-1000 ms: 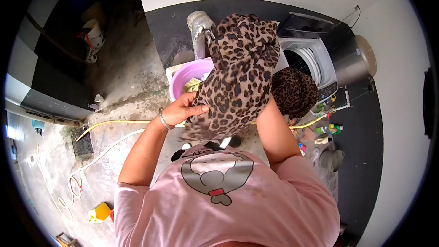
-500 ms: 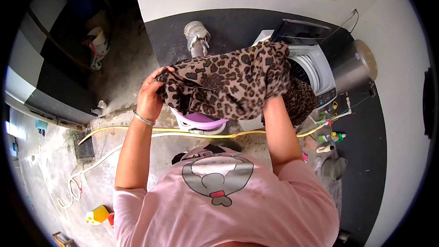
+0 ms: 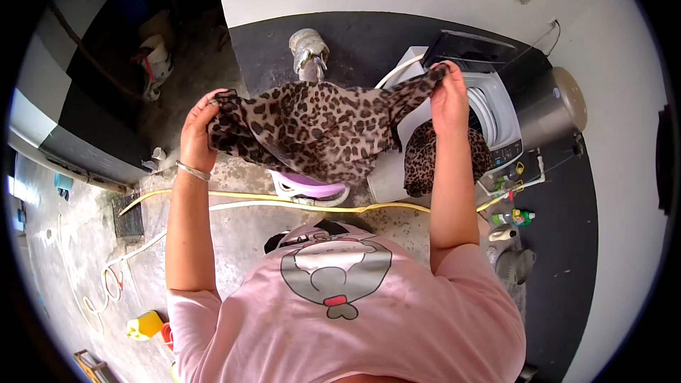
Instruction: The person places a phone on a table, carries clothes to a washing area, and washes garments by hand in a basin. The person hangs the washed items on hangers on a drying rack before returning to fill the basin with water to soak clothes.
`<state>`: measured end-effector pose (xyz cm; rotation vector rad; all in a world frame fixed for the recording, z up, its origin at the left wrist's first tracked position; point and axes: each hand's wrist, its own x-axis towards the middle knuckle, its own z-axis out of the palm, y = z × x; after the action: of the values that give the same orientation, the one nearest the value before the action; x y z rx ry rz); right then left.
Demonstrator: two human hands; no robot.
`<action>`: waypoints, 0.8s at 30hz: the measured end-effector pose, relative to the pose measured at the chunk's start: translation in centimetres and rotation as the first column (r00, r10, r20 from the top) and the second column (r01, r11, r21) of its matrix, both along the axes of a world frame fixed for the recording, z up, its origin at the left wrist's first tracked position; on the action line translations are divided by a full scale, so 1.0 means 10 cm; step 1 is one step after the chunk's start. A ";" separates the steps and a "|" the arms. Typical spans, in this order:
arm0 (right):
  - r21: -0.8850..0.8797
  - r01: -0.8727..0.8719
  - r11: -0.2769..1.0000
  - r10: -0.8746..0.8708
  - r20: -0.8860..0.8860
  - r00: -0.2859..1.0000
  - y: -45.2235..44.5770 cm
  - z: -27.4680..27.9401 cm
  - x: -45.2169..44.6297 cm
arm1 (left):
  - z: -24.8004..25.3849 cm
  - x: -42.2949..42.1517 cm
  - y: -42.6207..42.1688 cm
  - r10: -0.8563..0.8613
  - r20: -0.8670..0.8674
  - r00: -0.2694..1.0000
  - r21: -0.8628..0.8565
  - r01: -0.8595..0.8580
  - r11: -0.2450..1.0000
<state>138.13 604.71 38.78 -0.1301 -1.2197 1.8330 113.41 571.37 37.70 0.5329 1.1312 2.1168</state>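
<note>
A leopard-print garment (image 3: 319,124) hangs stretched between my two hands. My left hand (image 3: 200,128) is closed round its bunched left end. On the other side my right hand (image 3: 448,96) pinches a narrow corner, raised higher and drawn out to the right. Whether it is a top or another kind of clothing I cannot make out. A second leopard-print cloth (image 3: 424,159) drapes over the front edge of the open top-loading washing machine (image 3: 507,110), beside my right forearm. Below the held garment a purple basin (image 3: 312,186) shows in part.
A yellow hose (image 3: 362,208) and a white hose (image 3: 152,240) run across the concrete floor. Bottles (image 3: 523,217) stand by the right wall near a steel cylinder (image 3: 557,106). A yellow jug (image 3: 145,325) is at lower left. A foil-wrapped pipe (image 3: 309,53) rises behind the garment.
My hands have moved apart, spreading the garment wider. My right hand, earlier hidden behind the cloth, has come up and now grips its corner in plain view.
</note>
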 end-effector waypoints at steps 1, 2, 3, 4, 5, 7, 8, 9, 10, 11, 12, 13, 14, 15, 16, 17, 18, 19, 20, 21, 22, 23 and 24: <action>-0.001 0.059 0.998 -0.059 -0.010 0.998 0.04 -0.04 0.02 | -0.05 -0.02 -0.02 0.028 0.018 0.999 0.006 -0.029 1.000; -0.009 0.107 0.994 -0.107 0.003 0.994 0.11 -0.04 0.02 | -0.06 -0.05 -0.04 0.056 0.036 0.998 0.012 -0.057 0.998; -0.021 0.125 0.992 -0.125 0.000 0.992 0.18 -0.06 0.03 | -0.10 -0.09 -0.06 0.074 0.036 0.997 -0.009 -0.073 0.997; -0.031 0.142 0.989 -0.142 -0.005 0.990 0.24 -0.03 0.04 | -0.11 -0.15 -0.09 0.091 0.035 0.995 -0.029 -0.090 0.995; -0.079 0.155 0.985 -0.156 -0.006 0.988 0.28 -0.05 0.05 | -0.14 -0.18 -0.11 0.110 0.032 0.993 -0.049 -0.108 0.993; -0.175 0.180 0.968 -0.184 -0.007 0.983 0.27 -0.06 0.03 | -0.16 -0.21 -0.11 0.133 0.005 0.991 -0.081 -0.132 0.988; -0.196 0.223 0.955 -0.219 0.044 0.975 0.25 -0.04 0.02 | -0.13 -0.21 -0.10 0.143 -0.008 0.990 -0.096 -0.143 0.985; -0.214 0.266 0.940 -0.251 0.095 0.963 0.21 -0.06 0.02 | -0.11 -0.17 -0.06 0.169 0.000 0.986 -0.096 -0.168 0.981; -0.231 0.310 0.922 -0.281 0.148 0.948 0.17 -0.12 0.03 | -0.07 -0.08 -0.02 0.180 -0.013 0.984 -0.119 -0.180 0.976; -0.061 0.400 0.914 -0.353 0.362 0.862 0.17 -0.19 0.05 | 0.05 0.03 0.05 0.190 -0.024 0.982 -0.146 -0.191 0.971; 0.060 0.393 0.917 -0.390 0.334 0.858 0.06 -0.19 0.01 | 0.18 0.14 0.13 0.200 -0.038 0.979 -0.170 -0.203 0.964; 0.181 0.383 0.906 -0.422 0.300 0.856 -0.15 -0.17 -0.08 | 0.28 0.26 0.24 0.175 -0.108 0.979 -0.213 -0.194 0.957; 0.299 0.371 0.879 -0.449 0.261 0.854 -0.42 -0.14 -0.18 | 0.35 0.38 0.35 0.145 -0.177 0.973 -0.255 -0.188 0.948; 0.445 0.201 0.873 -0.326 0.223 0.919 -0.79 -0.04 -0.32 | 0.33 0.45 0.47 -0.016 -0.190 0.982 -0.280 -0.038 0.959; 0.492 0.063 0.868 -0.210 0.249 0.946 -1.12 -0.07 -0.47 | 0.28 0.52 0.59 -0.181 -0.198 0.963 -0.306 0.115 0.945; 0.549 0.021 0.836 -0.197 0.265 0.944 -1.40 -0.15 -0.58 | 0.22 0.63 0.70 -0.259 -0.176 0.950 -0.287 0.202 0.936; 0.602 -0.022 0.798 -0.187 0.282 0.941 -1.58 -0.22 -0.66 | 0.18 0.73 0.77 -0.335 -0.156 0.929 -0.266 0.287 0.920; 0.590 0.001 0.808 -0.253 0.345 0.904 -1.61 -0.29 -0.75 | 0.22 0.76 0.77 -0.358 -0.215 0.909 -0.276 0.295 0.915; 0.579 0.026 0.815 -0.315 0.405 0.858 -1.58 -0.38 -0.81 | 0.32 0.75 0.74 -0.337 -0.286 0.897 -0.281 0.258 0.924; 0.585 -0.001 0.811 -0.371 0.515 0.773 -1.53 -0.46 -0.83 | 0.45 0.72 0.67 -0.315 -0.354 0.881 -0.284 0.220 0.933; 0.606 -0.049 0.794 -0.426 0.611 0.667 -1.44 -0.60 -0.87 | 0.53 0.68 0.60 -0.297 -0.337 0.893 -0.227 0.229 0.947; 0.652 -0.119 0.749 -0.490 0.665 0.564 -1.36 -0.72 -0.88 | 0.61 0.65 0.52 -0.281 -0.320 0.905 -0.169 0.237 0.957; 0.686 -0.199 0.700 -0.555 0.698 0.453 -1.30 -0.78 -0.87 | 0.69 0.54 0.44 -0.255 -0.303 0.918 -0.163 0.214 0.963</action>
<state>129.45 591.73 30.95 -0.8641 -2.4515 0.8616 118.85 575.76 44.59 0.9311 1.2975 1.7777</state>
